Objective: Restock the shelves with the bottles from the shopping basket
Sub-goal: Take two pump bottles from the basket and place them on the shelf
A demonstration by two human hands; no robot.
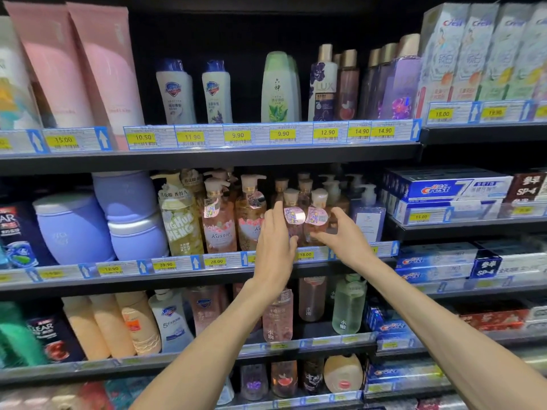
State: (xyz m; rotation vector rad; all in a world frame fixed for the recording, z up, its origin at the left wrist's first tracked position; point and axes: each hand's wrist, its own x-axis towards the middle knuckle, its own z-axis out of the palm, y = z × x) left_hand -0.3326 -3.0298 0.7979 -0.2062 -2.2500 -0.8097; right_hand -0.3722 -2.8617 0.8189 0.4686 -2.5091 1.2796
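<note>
Your left hand (275,238) wraps one pink pump bottle (293,216), thumb across its front; your right hand (343,233) cups the neighbouring pink bottle (317,216), fingers curved around it. Both stand at frame centre on the middle shelf (177,273), forearms reaching up from below.

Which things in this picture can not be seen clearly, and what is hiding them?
- Head view: lower bodies of the two pink pump bottles, covered by left hand and right hand.
- Shopping basket: outside the frame.
- Price tag: partly behind left hand.
- Bottom shelf bottles: blurred, labels unreadable.
- Small print on price tags: too small.
</note>
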